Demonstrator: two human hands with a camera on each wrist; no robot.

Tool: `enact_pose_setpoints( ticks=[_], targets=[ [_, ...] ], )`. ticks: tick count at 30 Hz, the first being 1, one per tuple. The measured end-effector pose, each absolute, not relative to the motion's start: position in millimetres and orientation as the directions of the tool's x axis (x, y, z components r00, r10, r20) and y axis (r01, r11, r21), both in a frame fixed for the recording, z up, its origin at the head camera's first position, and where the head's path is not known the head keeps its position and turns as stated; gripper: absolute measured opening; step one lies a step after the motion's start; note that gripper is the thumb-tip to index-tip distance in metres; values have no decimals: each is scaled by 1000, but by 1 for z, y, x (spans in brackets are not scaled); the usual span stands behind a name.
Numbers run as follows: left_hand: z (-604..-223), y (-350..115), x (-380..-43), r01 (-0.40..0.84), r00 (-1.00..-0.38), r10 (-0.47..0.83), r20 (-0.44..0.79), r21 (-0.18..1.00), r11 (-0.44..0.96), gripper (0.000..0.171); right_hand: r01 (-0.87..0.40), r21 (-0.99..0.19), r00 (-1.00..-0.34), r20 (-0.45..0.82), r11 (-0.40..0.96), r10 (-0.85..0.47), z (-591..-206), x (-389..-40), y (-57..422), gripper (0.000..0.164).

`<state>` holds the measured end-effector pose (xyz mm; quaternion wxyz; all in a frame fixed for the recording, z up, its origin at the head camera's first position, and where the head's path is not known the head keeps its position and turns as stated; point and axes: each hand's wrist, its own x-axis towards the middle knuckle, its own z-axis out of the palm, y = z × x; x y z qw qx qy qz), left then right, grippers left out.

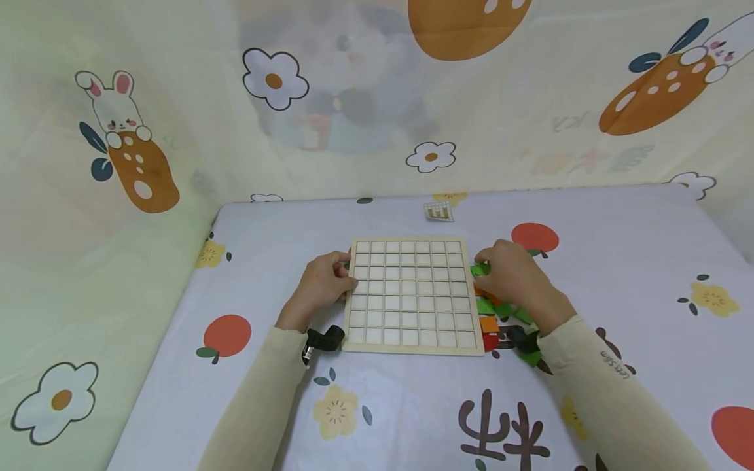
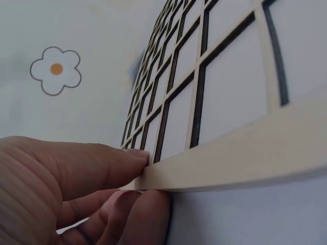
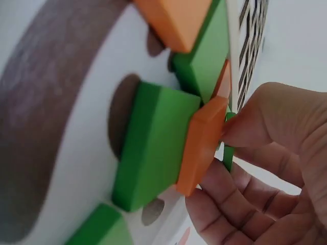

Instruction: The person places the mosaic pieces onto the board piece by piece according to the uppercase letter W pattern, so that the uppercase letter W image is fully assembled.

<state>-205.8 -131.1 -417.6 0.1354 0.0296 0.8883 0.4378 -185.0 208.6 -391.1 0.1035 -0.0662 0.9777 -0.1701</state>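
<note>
A square wooden grid board (image 1: 414, 294) lies flat on the table, its cells pale and bare. At its left edge my left hand (image 1: 323, 281) pinches the frame, thumb on top and fingers underneath, as the left wrist view shows on the wooden rim (image 2: 230, 158). Beside the right edge, my right hand (image 1: 515, 278) has its thumb and fingers around a small green tile (image 3: 228, 159), partly hidden by the thumb. An orange tile (image 3: 202, 145) touches those fingers, and a thick green tile (image 3: 156, 145) lies against it.
More green and orange tiles, such as an orange tile (image 1: 489, 324), lie loosely heaped along the board's right side, some under my right wrist. A small printed packet (image 1: 438, 211) lies beyond the board. A patterned cloth wall (image 1: 353, 170) rises behind the table.
</note>
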Motion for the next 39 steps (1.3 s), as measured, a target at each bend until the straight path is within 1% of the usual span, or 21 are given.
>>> enact_pose_setpoints(
  ticks=[5,10,14,22,25,29,39],
  targets=[
    [-417,-130,-205,-59,-963,175,-204,795,603,53,-74,-379,-965,-208,922,-162,-392,-186,215,45],
    [-418,-131,-204,-65,-966,162,-201,798,599,53,-47,-437,-965,-212,898,-154,-392,-188,219,41],
    [-419,-131,-203,-74,-967,156,-201,810,582,52,-5,-479,-961,-240,878,-136,-394,-191,226,37],
    [-421,-133,-201,-87,-971,139,-193,833,546,50,-9,-491,-967,-219,871,-133,-394,-195,235,31],
    [-423,-135,-200,-83,-973,138,-185,839,538,48,-19,-518,-973,-186,855,-135,-393,-195,230,29],
    [-425,-137,-199,-75,-973,144,-178,843,533,47,-61,-550,-975,-147,833,-169,-391,-194,219,26],
    [-424,-137,-198,-79,-972,142,-186,832,550,45,-104,-577,-954,-173,810,-245,-391,-196,190,24]
  ],
)
